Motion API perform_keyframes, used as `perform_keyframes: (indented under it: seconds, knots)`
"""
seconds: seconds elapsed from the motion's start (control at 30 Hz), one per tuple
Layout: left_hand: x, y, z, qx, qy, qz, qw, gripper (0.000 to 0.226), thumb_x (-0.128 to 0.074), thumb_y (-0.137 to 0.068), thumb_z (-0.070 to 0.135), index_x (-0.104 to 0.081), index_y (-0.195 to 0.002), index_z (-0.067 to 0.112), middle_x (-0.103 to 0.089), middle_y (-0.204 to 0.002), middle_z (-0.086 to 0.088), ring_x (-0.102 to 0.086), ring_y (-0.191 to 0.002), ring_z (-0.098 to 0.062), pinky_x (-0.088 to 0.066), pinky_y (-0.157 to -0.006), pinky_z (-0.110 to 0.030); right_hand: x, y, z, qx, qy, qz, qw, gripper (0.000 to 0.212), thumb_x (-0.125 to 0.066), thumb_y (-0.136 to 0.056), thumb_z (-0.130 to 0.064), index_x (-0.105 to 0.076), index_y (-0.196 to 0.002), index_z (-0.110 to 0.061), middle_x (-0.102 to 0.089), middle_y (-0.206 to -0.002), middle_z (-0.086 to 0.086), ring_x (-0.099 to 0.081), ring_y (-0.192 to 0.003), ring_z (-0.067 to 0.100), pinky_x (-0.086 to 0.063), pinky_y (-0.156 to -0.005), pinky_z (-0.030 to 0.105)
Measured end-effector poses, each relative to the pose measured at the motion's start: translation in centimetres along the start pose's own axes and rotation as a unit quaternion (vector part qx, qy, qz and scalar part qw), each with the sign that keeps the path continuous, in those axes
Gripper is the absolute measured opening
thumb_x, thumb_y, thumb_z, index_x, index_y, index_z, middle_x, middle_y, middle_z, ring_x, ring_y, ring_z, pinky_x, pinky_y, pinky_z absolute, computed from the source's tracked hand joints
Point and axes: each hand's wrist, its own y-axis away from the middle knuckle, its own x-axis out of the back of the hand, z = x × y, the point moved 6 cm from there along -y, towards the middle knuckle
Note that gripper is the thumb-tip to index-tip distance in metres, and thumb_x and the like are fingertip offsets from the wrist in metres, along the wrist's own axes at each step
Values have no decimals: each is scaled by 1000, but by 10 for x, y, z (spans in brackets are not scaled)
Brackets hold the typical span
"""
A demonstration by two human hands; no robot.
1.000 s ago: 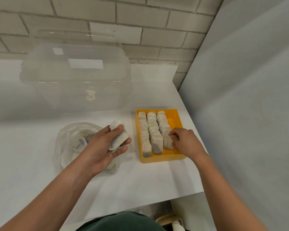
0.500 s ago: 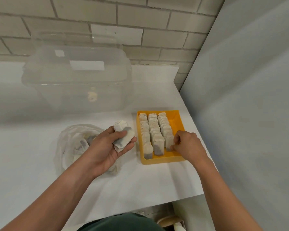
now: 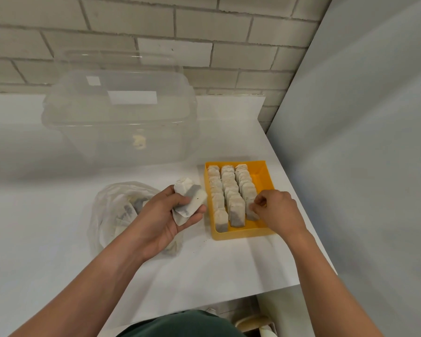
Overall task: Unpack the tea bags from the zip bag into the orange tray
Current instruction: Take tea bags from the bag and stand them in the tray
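Left grip: Your left grip [image 3: 165, 220] is at centre frame, palm turned up. Fingers and thumb are curled round a stack of tea bags [image 3: 190, 198], grasping it just left of the tray without touching the tray.
Right grip: Your right grip [image 3: 277, 212] is over the tray's near right corner with its fingers curled. Thumb and fingertip pinch the top of the front tea bag [image 3: 251, 214] in the right-hand row.
Orange tray: The orange tray [image 3: 243, 234] lies flat on the bench, right of centre, near the bench's right edge.
Tray contents: Three rows of tea bags [image 3: 229, 188] stand on edge side by side, running from the far wall of the tray towards you. A strip of orange floor shows along the tray's right side.
Zip bag: The zip bag [image 3: 107, 215] lies crumpled on the bench left of centre, partly under your left wrist. More tea bags show through its clear plastic.
Bench: The bench [image 3: 34, 239] is white and fills the middle and lower left of the frame.
Storage box: A large clear storage box [image 3: 119, 117] with its lid on stands in the upper left, behind the zip bag and close to the brick wall [image 3: 204, 57].
Right side: A plain grey panel [image 3: 362, 142] fills the right of the frame.
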Motion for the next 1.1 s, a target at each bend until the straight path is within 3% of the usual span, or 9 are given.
perform_keyframes:
  seconds: [0.07,0.17,0.27,0.33,0.5,0.7,0.87,1.0,1.1]
  knots:
    - [-1,0,0,-7,-23,-5,1000,28,-52,-101,-2,-62,-127,5,-77,-106,-17,-75,-96,-31,-64,-69,-32,18,9,-18,34,-96,51,994,15,-71,-93,-41,-76,-98,-27,-75,-97,-9,-68,-85,11,-57,-80,32]
    - [-3,-1,-1,-11,-49,-4,999,26,-58,-101,2,-63,-126,8,-76,-111,-17,-75,-100,-31,-64,-72,-33,43,35,-62,132,-261,91,952,4,-76,-91,-27,-78,-95,-27,-73,-95,-16,-68,-85,4,-53,-74,19]
    - [-6,-2,-2,-11,-33,-12,999,24,-59,-101,4,-62,-125,5,-75,-116,-18,-75,-101,-30,-64,-84,-38,52,65,-108,305,-272,90,908,10,-79,-89,-16,-81,-99,-18,-73,-100,-9,-69,-94,9,-55,-81,21]
    - [-6,-3,-2,-16,-30,-13,999,26,-61,-101,7,-62,-126,4,-74,-114,-16,-73,-101,-28,-63,-86,-38,41,74,-121,358,-223,69,904,17,-78,-91,-19,-80,-107,-16,-70,-109,-8,-66,-103,5,-52,-90,21]
    - [-8,-1,-6,-10,-2,-1,1000,22,-56,-104,13,-59,-124,4,-68,-107,-16,-65,-96,-25,-57,-80,-36,17,72,-124,350,-150,62,922,26,-72,-93,-26,-76,-116,-15,-65,-116,-8,-64,-106,9,-56,-91,34]
    - [-5,0,-11,8,53,9,998,45,-52,-105,15,-45,-142,-10,-64,-117,-20,-59,-103,-30,-55,-82,-36,16,74,-124,336,-120,86,930,19,-74,-92,-22,-79,-109,-14,-68,-109,-7,-66,-95,7,-59,-83,30]
    - [-8,1,-11,9,44,-5,999,28,-50,-106,11,-55,-129,-4,-72,-121,-24,-73,-103,-32,-62,-92,-42,29,76,-119,314,-173,121,926,11,-71,-94,-16,-79,-102,-14,-71,-102,-6,-66,-92,3,-54,-85,20]
    - [-4,-3,-9,2,19,7,1000,26,-50,-106,6,-57,-129,-5,-70,-124,-26,-73,-109,-38,-56,-102,-48,41,75,-109,277,-194,138,931,12,-66,-99,-21,-76,-104,-17,-72,-98,-8,-66,-89,6,-56,-79,28]
    - [1,-4,-7,-18,-1,29,999,20,-53,-105,3,-60,-121,-6,-70,-123,-27,-73,-109,-38,-61,-94,-43,47,74,-103,269,-188,138,935,11,-66,-99,-21,-75,-105,-19,-73,-97,-12,-65,-85,4,-55,-77,28]
